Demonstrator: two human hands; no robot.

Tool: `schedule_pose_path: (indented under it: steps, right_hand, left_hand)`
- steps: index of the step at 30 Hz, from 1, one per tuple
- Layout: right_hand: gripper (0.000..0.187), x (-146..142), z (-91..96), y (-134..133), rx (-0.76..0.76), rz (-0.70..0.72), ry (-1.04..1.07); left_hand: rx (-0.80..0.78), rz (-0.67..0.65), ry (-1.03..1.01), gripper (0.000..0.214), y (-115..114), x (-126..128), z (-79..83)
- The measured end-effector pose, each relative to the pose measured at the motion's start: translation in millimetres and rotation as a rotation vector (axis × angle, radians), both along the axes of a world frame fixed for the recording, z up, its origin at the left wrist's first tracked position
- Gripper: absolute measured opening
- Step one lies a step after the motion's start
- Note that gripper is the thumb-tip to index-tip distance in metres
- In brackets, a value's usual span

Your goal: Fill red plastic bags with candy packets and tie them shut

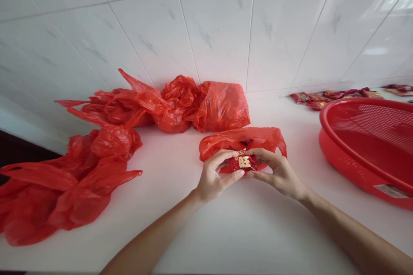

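Observation:
Between my two hands is a small red snack packet (244, 163) with gold characters printed on it. My left hand (215, 175) grips its left end between thumb and fingers. The thumb and fingers of my right hand (278, 171) pinch its right end. Just behind the packet an open red plastic bag (211, 144) lies on the white counter (180, 223), its mouth turned toward me. Dark red packaging shows inside the bag's mouth, partly hidden by my fingers and the held packet.
Several filled red plastic bags (226, 105) line the wall, with more bags (84, 189) down the left side. At the right stands a red plastic basket (348, 159). Several red snack packets (318, 105) lie behind it against the tiled wall (216, 30).

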State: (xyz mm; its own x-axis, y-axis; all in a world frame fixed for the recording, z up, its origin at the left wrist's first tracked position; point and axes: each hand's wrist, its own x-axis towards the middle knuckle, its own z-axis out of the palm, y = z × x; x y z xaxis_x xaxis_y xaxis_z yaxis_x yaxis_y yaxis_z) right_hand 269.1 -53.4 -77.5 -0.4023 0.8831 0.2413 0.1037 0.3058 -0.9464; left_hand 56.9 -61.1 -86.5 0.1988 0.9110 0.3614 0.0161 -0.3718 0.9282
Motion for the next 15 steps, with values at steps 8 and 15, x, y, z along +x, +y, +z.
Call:
schedule_pose_path:
  steps: [8, 15]
  right_hand:
    - [0.043, 2.3, -1.0, 1.6, -0.018, 0.048, 0.04]
    - [0.042, 3.0, -2.2, 1.2, 0.076, 0.027, 0.018]
  left_hand:
    - [-0.049, -0.058, -0.045, 0.033, 1.6, 0.2, 2.6]
    - [-0.027, -0.058, -0.041, 0.036, 0.9, 0.5, -0.7]
